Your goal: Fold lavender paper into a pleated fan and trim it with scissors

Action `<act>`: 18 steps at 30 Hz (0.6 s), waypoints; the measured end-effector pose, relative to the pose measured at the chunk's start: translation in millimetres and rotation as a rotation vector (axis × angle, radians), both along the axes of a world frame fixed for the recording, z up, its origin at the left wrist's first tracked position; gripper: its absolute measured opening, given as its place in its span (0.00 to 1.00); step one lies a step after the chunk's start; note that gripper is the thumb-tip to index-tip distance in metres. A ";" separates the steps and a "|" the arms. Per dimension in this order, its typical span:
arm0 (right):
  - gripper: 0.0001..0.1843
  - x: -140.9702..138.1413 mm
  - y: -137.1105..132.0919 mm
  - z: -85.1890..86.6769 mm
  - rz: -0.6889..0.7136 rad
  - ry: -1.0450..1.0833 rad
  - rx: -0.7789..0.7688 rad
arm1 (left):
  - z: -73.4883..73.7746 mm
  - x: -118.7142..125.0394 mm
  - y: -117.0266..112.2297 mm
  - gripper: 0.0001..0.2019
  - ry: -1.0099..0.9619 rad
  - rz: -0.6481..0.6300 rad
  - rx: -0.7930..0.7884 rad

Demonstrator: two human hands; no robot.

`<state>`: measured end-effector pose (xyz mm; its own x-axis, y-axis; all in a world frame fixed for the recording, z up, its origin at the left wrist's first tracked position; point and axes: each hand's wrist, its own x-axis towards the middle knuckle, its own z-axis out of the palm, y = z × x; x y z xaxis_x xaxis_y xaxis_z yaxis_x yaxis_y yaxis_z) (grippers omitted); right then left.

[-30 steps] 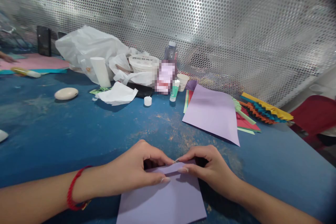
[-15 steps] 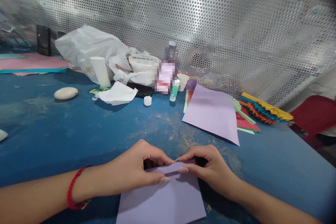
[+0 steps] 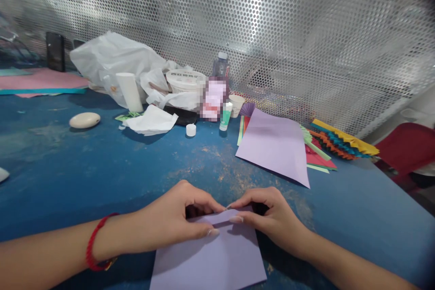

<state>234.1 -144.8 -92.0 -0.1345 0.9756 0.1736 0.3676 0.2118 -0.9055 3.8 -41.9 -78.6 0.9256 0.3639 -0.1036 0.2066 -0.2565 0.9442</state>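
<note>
A sheet of purple paper (image 3: 217, 258) lies on the blue table close to me, its far edge turned up in a narrow fold. My left hand (image 3: 176, 217) is closed on that edge from the left, with the thumb pressed on the paper and the fingers behind the fold. From the right, my right hand (image 3: 268, 213) pinches the same folded strip between thumb and index finger. The fingertips of both hands nearly meet at the middle of the fold. A red braided bracelet (image 3: 93, 244) circles my left wrist.
Beyond my hands lie more purple paper (image 3: 275, 145) on coloured sheets and pleated paper strips (image 3: 343, 138). Farther back are a glue tube (image 3: 225, 117), white cap (image 3: 190, 130), crumpled tissue (image 3: 149, 121), phone (image 3: 214, 99), paper cup (image 3: 129, 91), plastic bag (image 3: 115, 59) and an oval white object (image 3: 84, 120).
</note>
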 end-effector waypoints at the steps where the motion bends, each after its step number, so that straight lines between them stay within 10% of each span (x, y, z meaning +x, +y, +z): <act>1: 0.09 -0.1 0.0 -0.1 0.001 0.004 0.002 | 0.3 0.2 0.2 0.15 -0.003 -0.001 0.003; 18: 0.07 0.3 0.2 -2.7 0.000 0.009 -0.001 | -0.1 0.4 0.7 0.15 -0.002 -0.001 0.008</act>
<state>234.4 -144.6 -94.8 -0.1328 0.9757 0.1741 0.3599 0.2112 -0.9088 4.2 -41.2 -78.7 0.9263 0.3636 -0.0992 0.2048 -0.2648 0.9423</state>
